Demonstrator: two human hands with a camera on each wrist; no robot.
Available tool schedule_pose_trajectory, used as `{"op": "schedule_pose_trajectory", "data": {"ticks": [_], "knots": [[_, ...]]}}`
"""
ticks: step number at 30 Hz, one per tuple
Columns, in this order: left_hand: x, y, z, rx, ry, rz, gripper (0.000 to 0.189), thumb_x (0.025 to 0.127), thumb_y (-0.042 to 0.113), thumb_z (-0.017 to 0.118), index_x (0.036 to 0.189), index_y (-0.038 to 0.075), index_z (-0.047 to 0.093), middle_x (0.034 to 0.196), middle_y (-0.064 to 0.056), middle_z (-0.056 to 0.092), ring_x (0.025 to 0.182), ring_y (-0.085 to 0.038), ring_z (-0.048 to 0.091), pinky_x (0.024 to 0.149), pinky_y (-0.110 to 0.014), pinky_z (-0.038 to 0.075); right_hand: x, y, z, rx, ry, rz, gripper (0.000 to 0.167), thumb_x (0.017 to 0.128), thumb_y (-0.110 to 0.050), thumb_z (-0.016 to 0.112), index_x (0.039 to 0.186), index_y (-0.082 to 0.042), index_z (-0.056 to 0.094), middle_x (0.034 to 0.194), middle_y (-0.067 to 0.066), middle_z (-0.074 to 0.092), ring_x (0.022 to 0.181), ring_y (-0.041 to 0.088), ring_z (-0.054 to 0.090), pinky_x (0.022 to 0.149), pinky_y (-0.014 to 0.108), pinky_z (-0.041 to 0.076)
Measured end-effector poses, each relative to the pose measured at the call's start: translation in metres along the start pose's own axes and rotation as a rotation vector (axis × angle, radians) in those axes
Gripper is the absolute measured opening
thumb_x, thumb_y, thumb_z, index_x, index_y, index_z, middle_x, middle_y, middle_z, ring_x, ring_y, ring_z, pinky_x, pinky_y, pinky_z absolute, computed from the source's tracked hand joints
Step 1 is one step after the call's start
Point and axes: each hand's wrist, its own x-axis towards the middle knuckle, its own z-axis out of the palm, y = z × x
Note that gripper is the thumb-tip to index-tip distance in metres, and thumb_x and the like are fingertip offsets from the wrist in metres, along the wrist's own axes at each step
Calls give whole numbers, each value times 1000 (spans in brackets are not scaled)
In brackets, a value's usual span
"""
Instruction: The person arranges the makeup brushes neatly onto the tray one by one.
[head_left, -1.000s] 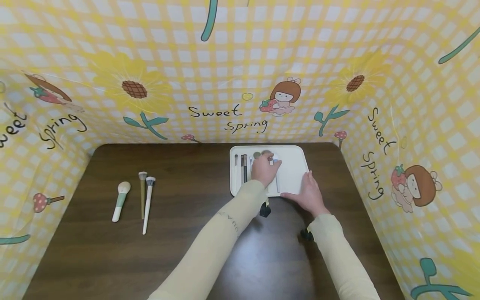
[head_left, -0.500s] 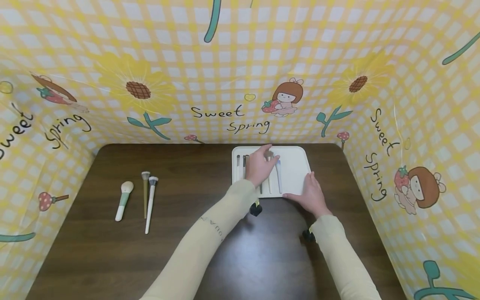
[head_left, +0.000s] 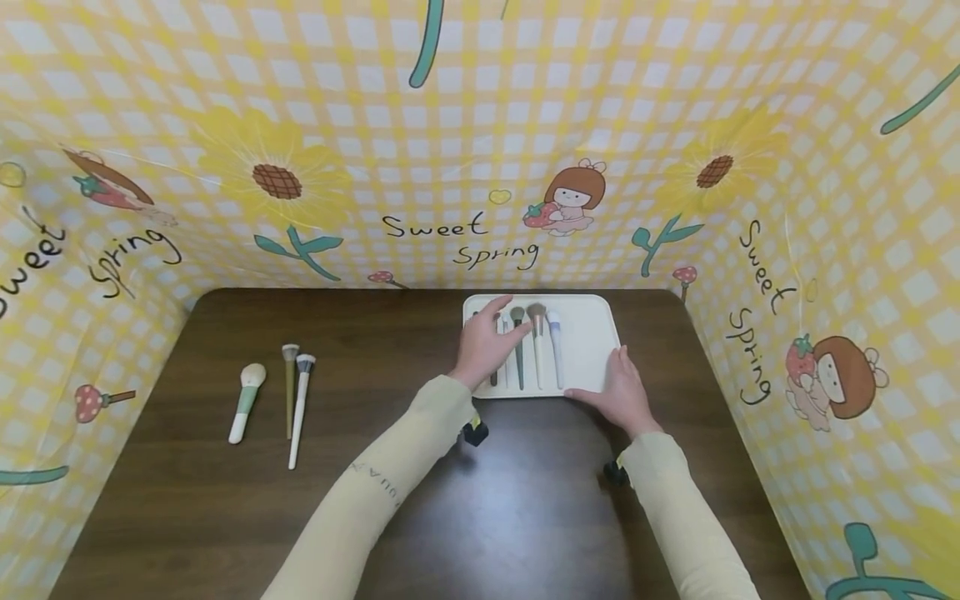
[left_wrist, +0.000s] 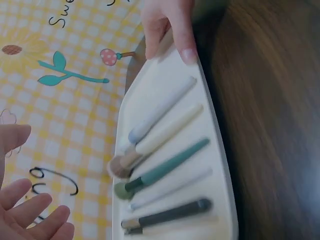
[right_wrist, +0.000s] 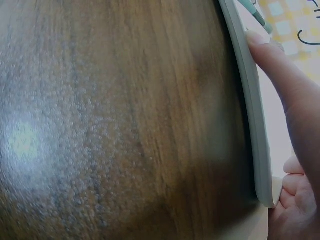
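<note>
Yellow-and-white checked sheeting [head_left: 480,125], printed with sunflowers [head_left: 276,181] and the words "Sweet Spring" [head_left: 495,253], walls in the far, left and right sides of a dark wood-grain table [head_left: 150,517], where a soft patch of light [head_left: 517,517] gleams.

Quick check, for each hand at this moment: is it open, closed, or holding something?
Left hand: open, holding nothing.
Right hand: holding the white tray at its near right corner.

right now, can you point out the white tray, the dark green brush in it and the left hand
White tray [head_left: 589,340], head view: bare part of its floor.
Dark green brush [left_wrist: 167,167], left wrist view: on its handle.
Left hand [head_left: 482,345], head view: back of the hand.
</note>
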Motion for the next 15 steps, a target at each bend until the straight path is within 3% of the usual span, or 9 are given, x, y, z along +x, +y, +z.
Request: {"op": "schedule_pose_trajectory", "data": {"ticks": [1,4,6,8,9,15], "knots": [[-2,-3,-4,4,0,-9,63,91,41,76,147,20,55,122,-12,69,99,-29,64,94,-42,48,0,0,0,3,-4,3,137,72,-67,83,154,17,12,161,37,4,149,50,10,118,57,18],[-8,-12,-15,31,-3,-14,69,90,45,76,149,19,53,122,-14,69,95,-26,61,95,-43,48,-1,0,0,1,-3,7,138,71,-67,83,154,17,12,161,36,4,149,50,10,118,57,18],[-11,-17,-23,39,-2,-19,73,89,48,76,151,18,51,133,-11,64,103,-26,63,97,-44,47,-1,0,-1,1,4,6,138,70,-68,83,154,16,13,161,36,4,149,50,11,118,56,18],[-14,-22,-31,47,-2,-25,76,89,50,76,152,18,49,145,-10,56,128,-23,54,105,-44,43,-1,1,-1,0,8,1,138,70,-67,83,154,17,13,161,37,4,149,50,11,118,56,18],[-15,-25,-35,45,-6,-32,77,89,50,75,153,18,48,148,-9,53,133,-24,50,107,-45,41,-1,1,-1,2,7,-3,138,70,-67,84,154,17,13,161,37,4,148,50,11,118,56,18],[-23,-38,-56,68,-25,-47,82,89,55,72,156,18,42,159,-5,41,144,-24,37,114,-46,33,2,2,2,-7,-16,-1,138,71,-67,83,154,17,11,161,37,3,149,50,10,118,56,18]]}}
